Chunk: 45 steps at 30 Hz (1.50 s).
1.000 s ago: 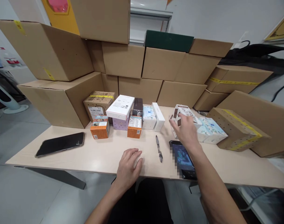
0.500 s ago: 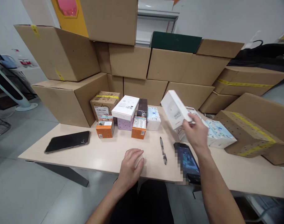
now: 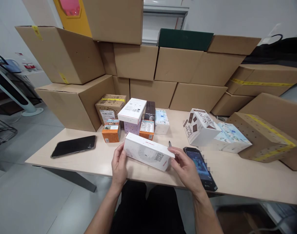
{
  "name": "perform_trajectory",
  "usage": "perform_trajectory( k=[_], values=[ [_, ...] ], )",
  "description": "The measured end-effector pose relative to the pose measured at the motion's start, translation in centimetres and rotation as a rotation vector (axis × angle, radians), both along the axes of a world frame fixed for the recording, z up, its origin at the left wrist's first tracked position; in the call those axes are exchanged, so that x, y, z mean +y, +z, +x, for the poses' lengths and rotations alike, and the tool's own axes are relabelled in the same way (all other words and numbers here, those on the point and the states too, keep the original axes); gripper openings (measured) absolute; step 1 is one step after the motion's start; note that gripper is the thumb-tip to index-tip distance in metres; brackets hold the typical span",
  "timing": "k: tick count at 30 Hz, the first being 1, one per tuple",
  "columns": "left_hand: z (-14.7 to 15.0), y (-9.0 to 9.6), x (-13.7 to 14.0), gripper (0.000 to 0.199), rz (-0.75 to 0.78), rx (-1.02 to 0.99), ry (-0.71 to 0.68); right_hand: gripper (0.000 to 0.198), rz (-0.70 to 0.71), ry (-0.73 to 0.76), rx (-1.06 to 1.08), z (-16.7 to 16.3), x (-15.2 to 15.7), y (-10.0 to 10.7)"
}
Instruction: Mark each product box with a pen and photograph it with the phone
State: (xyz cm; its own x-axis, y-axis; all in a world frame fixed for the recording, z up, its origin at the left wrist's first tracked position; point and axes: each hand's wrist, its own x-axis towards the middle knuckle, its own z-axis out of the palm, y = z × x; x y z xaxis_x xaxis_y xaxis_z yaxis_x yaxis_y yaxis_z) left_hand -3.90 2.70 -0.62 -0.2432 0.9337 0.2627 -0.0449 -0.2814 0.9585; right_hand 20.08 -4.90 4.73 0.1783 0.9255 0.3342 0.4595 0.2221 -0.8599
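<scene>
Clamped with left hand [image 3: 119,165] and right hand [image 3: 185,166] on 2 opposite ends of a white box [image 3: 146,152], tilted over the near part of the table [image 3: 103,160]. Probably fairly light, stiff, slightly slippery; best gripped at those ends, gently, to avoid denting.

A slim white box [image 3: 148,152] — long, flat and closed, with crisp edges — is held at both ends over the front part of the tabletop [image 3: 99,159]. Its broad face, turned up toward the person, reads "POWER BANK" in grey; red lettering marks the narrow side. It sits aslant, left end farther from the person than right.
</scene>
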Motion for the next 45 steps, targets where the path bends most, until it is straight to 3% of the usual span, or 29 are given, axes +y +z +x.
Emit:
perform_trajectory(
  k=[4,7,17,27,31,34,38,40,42,45],
  values=[
    [0.0,-0.4,0.2,0.036,-0.008,-0.01,0.01,0.054,-0.057,-0.147,0.226,-0.6,0.0,-2.7],
    [0.3,-0.2,-0.1,0.035,0.001,-0.018,-0.013,0.055,-0.069,-0.239,0.187,-1.2,-0.3,-3.6],
    [0.4,0.2,-0.7,0.03,0.007,0.019,0.066,0.048,0.02,-0.332,-0.106,-2.0,0.1,-3.4],
    [0.1,0.7,-1.0,0.027,0.141,0.149,0.104,0.041,0.02,-0.309,-0.101,-1.8,0.7,-4.1],
    [-0.2,1.0,-1.3,0.035,0.169,0.189,0.054,0.036,0.023,-0.3,-0.061,-1.8,0.7,-4.0],
    [-0.5,1.1,-1.2,0.039,0.149,0.097,-0.029,0.033,0.056,-0.281,-0.014,-1.6,0.6,-3.8],
    [-1.5,1.5,-0.7,0.041,-0.008,-0.212,-0.305,0.037,0.098,-0.304,0.078,-1.2,0.1,-3.6],
    [-2.3,2.1,-0.5,0.05,-0.104,-0.264,-0.447,0.04,0.102,-0.312,0.131,-1.0,0.1,-3.6],
    [-3.0,2.6,-0.4,0.064,-0.132,-0.18,-0.52,0.04,0.124,-0.301,0.195,-1.1,0.2,-3.6],
    [-3.8,3.4,-0.4,0.071,-0.069,0.039,-0.483,0.039,0.175,-0.263,0.275,-1.6,0.7,-3.6]
  ],
)
